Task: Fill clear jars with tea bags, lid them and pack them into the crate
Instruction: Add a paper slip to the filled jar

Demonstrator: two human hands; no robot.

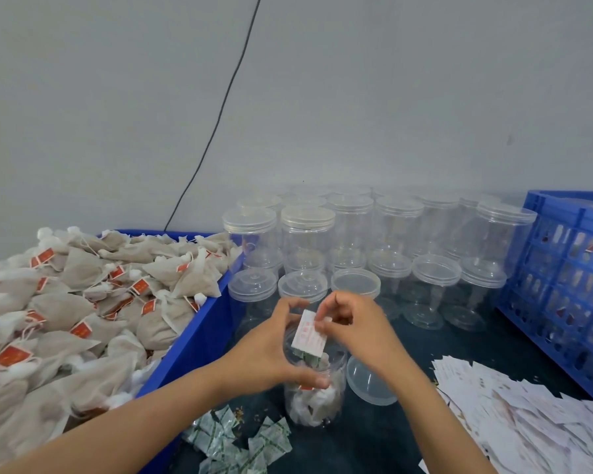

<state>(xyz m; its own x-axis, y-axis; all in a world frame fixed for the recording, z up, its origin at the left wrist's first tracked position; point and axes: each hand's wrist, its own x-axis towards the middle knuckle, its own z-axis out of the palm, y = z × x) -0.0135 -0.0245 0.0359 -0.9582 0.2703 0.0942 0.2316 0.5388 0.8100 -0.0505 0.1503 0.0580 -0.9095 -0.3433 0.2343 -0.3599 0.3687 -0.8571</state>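
Note:
A clear jar (pixel 314 401) stands open on the dark table, partly filled with tea bags. My left hand (pixel 271 350) grips its upper wall. My right hand (pixel 353 323) pinches a white printed card (pixel 308 335) at the jar's mouth, with a small green-printed sachet (pixel 307 357) just under the card. The jar's loose lid (pixel 368 383) lies upside down to its right. A heap of tea bags (pixel 83 313) with red tags fills a blue bin (pixel 199 340) on the left. A blue crate (pixel 562 278) on the right holds filled jars.
Several empty lidded jars (pixel 356 241) stand stacked behind my hands. Green-printed sachets (pixel 240 443) lie scattered at the front. A pile of white cards (pixel 528 415) covers the table's right front. A black cable (pixel 220 114) runs down the grey wall.

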